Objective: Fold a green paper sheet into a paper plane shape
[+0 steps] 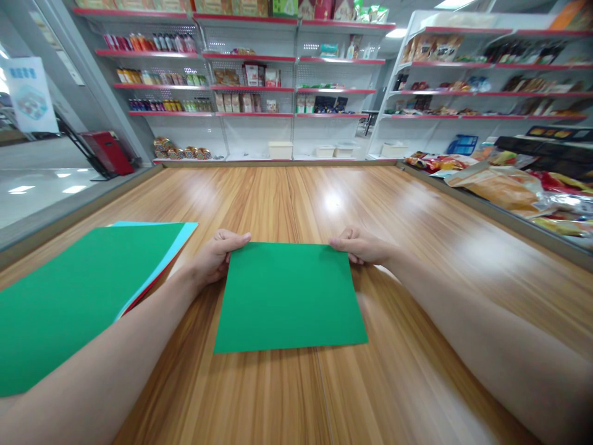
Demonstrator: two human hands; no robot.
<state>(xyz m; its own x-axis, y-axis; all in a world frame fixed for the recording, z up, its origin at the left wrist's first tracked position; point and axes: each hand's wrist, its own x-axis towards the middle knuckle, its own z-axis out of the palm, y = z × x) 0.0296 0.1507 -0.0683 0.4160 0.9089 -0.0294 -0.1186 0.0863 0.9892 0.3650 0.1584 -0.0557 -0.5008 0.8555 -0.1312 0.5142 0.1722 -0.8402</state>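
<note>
A green sheet of paper is held up slightly over the wooden table, its shadow falling beneath it. My left hand pinches its far left corner, thumb on top and fingers curled under. At the far right corner, my right hand grips the same sheet in a similar way. To the left of my left forearm lies a stack of larger coloured sheets, green uppermost, with light blue and red edges showing below it. My left forearm covers part of that stack.
The wood-grain table has a raised dark rim. Packaged snacks are heaped beyond its right edge. Stocked shelves stand behind the far edge. A red box-like object is on the floor at left, near a white sign.
</note>
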